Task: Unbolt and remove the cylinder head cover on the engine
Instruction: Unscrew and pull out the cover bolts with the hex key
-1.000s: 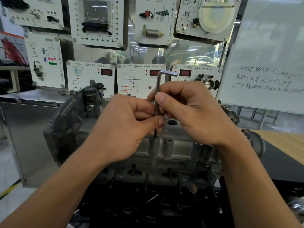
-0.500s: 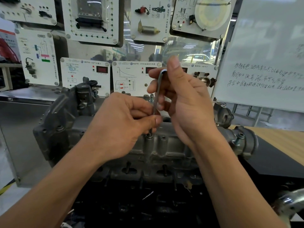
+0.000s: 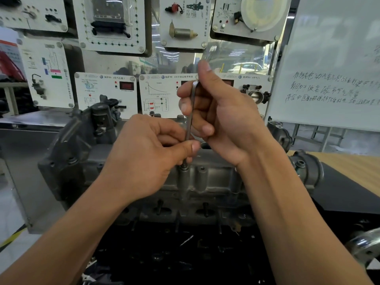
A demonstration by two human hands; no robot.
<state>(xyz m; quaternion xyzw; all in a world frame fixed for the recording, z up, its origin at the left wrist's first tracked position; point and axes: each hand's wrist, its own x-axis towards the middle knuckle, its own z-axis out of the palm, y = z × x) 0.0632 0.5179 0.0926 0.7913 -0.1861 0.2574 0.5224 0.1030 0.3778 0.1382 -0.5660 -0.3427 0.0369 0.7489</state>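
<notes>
- Head view: the grey engine (image 3: 216, 182) stands at the middle of the frame on a dark bench, and its cylinder head cover (image 3: 207, 161) runs across the top, partly hidden behind both hands.
- A hex key (image 3: 190, 120) stands nearly upright, with its lower tip seated in a bolt (image 3: 183, 167) at the near edge of the cover, just left of centre.
- The left hand (image 3: 148, 159) is closed in a narrow pinch, thumb and curled fingers gripping the lower part of the key's shaft just above the bolt.
- The right hand (image 3: 222, 120) is wrapped around the upper part of the shaft near the bend, its fingers curled around it and its thumb pointing up.
- Behind the engine hang white training panels (image 3: 107, 93) with gauges and diagrams.
- To the right stands a whiteboard (image 3: 333, 64) with handwritten lines.
</notes>
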